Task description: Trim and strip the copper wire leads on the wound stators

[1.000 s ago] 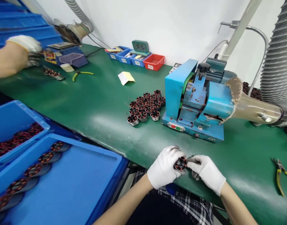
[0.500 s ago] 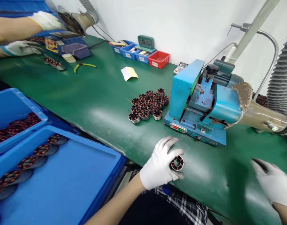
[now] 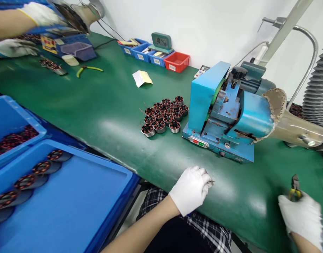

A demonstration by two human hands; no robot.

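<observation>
My left hand (image 3: 190,189), in a white glove, is closed near the table's front edge. The motor stator it grips is turned over and mostly hidden by the fingers; thin wire ends (image 3: 212,181) poke out at the fingertips. On the far right, my gloved right hand (image 3: 301,216) is wrapped around diagonal cutters (image 3: 295,184) with yellow on the handles, jaws pointing away from me. Beyond my left hand, several wound stators (image 3: 159,115) stand grouped on the green table (image 3: 111,102).
A blue grinding machine (image 3: 206,95) with a suction pipe (image 3: 298,128) stands behind my hands. To the left is a blue crate (image 3: 79,196) with a row of stators. Small bins (image 3: 177,60) line the wall. A co-worker's gloved hands (image 3: 42,14) are at far left.
My left hand has turned over, so the stator's open face no longer shows. My right hand, empty before, now holds the cutters. The view has shifted slightly.
</observation>
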